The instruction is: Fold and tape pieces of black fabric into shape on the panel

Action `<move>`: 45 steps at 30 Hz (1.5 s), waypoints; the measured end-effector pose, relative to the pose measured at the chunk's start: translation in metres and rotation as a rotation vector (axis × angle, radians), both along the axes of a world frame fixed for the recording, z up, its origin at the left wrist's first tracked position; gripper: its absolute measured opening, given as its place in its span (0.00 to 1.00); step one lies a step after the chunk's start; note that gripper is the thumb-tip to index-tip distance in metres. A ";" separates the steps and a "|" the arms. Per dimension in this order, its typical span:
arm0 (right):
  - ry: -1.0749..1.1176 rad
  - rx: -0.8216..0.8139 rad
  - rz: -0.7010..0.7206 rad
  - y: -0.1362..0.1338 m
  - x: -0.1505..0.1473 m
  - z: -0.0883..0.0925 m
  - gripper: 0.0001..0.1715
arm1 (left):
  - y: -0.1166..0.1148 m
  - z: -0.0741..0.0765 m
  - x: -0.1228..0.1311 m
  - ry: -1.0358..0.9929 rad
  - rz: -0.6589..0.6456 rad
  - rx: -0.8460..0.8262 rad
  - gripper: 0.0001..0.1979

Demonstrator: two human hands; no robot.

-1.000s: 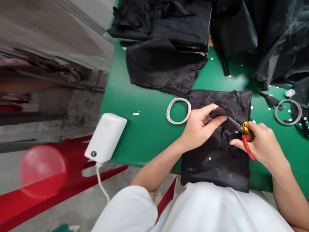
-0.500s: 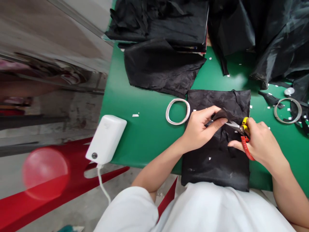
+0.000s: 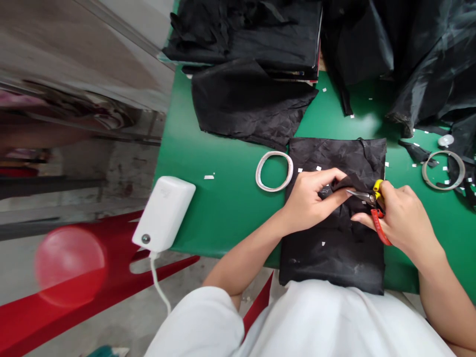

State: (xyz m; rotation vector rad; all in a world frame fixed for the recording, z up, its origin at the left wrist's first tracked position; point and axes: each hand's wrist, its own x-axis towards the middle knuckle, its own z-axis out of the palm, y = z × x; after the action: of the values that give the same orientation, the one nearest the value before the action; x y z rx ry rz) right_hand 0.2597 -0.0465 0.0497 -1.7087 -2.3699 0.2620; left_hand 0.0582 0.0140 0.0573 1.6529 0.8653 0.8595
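Observation:
A flat piece of black fabric [image 3: 334, 248] lies on the green table [image 3: 226, 198] in front of me, hanging a little over the near edge. My left hand [image 3: 314, 198] pinches up a small fold of this fabric near its middle. My right hand [image 3: 399, 215] grips small scissors [image 3: 374, 206] with yellow and red handles. Their blades point left and touch the pinched fold. Small white scraps lie scattered on the fabric.
A white tape ring [image 3: 274, 171] lies left of the fabric. A white device [image 3: 163, 213] with a cable sits at the table's left near corner. More black fabric [image 3: 253, 101] is piled at the back and right. A metal ring [image 3: 443, 170] lies at the right.
My left hand has curled tighter round the fabric fold. The scissors have moved slightly left into the fold, and the blades look more closed.

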 end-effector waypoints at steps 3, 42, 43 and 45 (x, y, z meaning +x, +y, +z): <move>0.010 -0.008 -0.013 0.000 0.000 0.000 0.28 | -0.001 -0.001 0.000 0.002 -0.007 -0.026 0.08; -0.020 0.117 -0.011 -0.001 0.002 0.003 0.28 | 0.000 -0.003 0.003 0.024 -0.007 -0.009 0.09; -0.024 0.119 -0.015 -0.002 0.003 0.003 0.29 | 0.000 -0.003 0.002 0.028 -0.009 -0.016 0.09; -0.026 0.126 -0.022 -0.002 0.003 0.003 0.30 | 0.000 -0.003 0.002 0.030 -0.012 -0.032 0.09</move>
State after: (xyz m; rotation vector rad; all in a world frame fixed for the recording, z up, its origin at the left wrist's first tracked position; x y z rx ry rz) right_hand 0.2632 -0.0482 0.0529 -1.6893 -2.3304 0.0851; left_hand 0.0601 0.0145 0.0542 1.6448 0.8847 0.8106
